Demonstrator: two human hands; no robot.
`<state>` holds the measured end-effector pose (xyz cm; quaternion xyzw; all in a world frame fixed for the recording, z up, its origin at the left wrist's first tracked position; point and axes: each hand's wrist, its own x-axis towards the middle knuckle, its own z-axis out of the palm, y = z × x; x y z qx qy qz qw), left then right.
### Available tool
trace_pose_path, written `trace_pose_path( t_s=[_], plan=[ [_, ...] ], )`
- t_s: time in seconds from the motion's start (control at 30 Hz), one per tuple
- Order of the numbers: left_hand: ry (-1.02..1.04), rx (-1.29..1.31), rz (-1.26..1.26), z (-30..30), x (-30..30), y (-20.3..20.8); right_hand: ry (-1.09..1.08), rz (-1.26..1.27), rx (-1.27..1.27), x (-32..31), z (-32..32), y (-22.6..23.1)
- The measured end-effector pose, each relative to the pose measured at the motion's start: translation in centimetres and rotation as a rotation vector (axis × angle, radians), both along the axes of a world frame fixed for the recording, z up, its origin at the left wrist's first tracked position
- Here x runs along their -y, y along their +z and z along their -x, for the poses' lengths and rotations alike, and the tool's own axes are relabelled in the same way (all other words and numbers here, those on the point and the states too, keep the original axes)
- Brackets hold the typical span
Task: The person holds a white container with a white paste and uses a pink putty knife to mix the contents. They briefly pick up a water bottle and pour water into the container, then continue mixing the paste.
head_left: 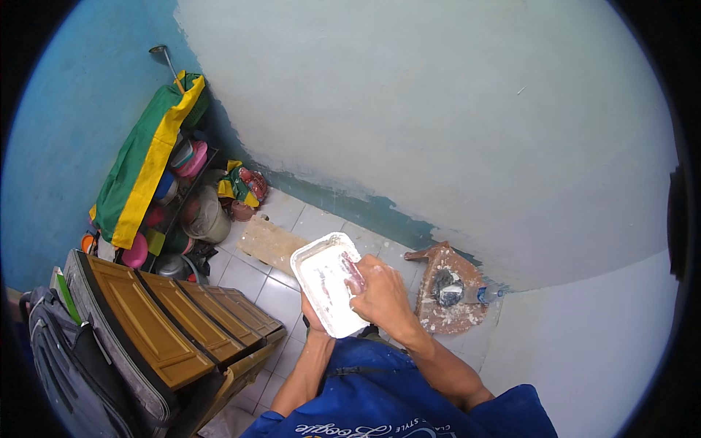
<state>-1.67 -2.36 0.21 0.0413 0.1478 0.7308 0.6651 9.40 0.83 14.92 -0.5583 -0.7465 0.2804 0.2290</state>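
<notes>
A shallow white rectangular tub (304, 281), smeared inside with white paste, is held up in front of my body. My left hand (312, 315) supports it from below on its left side, with most of the fingers hidden behind the tub. Over the tub's right side, my right hand (385, 292) is closed round a small tool with a reddish-brown handle (353, 274). The tool's working end is lost in the bright white, so its kind is unclear.
Ahead rises a wall (438, 109) coated greyish white, with blue-green along its lower edge. On the tiled floor lie a wooden board (272, 244) and a paste-splattered brown panel (467, 317) with a plastic bottle (488, 294). A wooden drawer cabinet (150, 321) and a covered rack (142, 164) stand left.
</notes>
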Motion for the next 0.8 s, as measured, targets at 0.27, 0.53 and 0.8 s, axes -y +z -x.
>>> trace_pose_path(
  t_s=[0.27,0.53,0.8],
  plan=[
    [-0.083,0.161,-0.047,0.0,0.6,-1.2,0.028,0.101,0.002,-1.7,-0.1,0.2],
    [-0.074,0.139,0.038,-0.3,0.9,-0.5,0.078,0.067,0.18,-0.1,0.3,-0.9],
    [-0.116,0.138,0.001,-0.3,0.6,-0.6,0.059,0.09,0.107,-0.7,0.2,0.1]
  ],
)
